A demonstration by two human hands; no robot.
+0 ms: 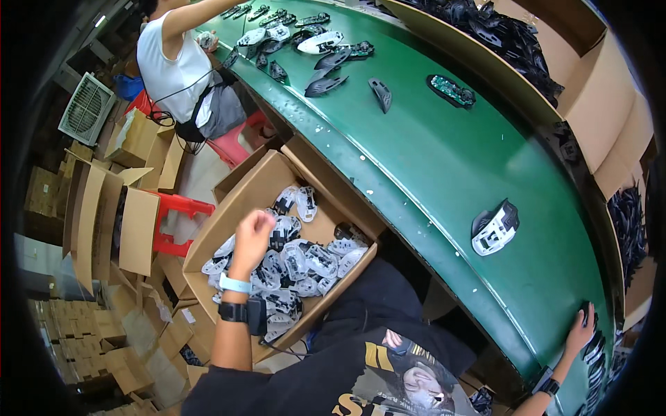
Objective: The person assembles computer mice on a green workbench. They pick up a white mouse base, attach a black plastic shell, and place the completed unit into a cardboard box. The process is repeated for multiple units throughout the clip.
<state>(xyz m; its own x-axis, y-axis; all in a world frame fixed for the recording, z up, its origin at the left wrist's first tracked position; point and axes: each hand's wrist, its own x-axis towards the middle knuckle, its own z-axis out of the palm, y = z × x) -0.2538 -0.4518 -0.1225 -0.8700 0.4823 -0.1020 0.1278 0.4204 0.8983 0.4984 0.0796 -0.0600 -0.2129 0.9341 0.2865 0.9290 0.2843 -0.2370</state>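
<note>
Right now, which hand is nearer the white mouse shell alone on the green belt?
Right. The right hand rests on the belt just below the white mouse shell; the left hand is over the cardboard box.

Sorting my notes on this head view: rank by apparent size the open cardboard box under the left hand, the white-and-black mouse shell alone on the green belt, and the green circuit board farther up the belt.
1. Cardboard box, clearly largest.
2. Mouse shell.
3. Circuit board, which lies farther from the camera, so its ranking against the shell is unsure.

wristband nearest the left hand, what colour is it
Light blue wristband, just above a black one; the head view shows it.
</note>
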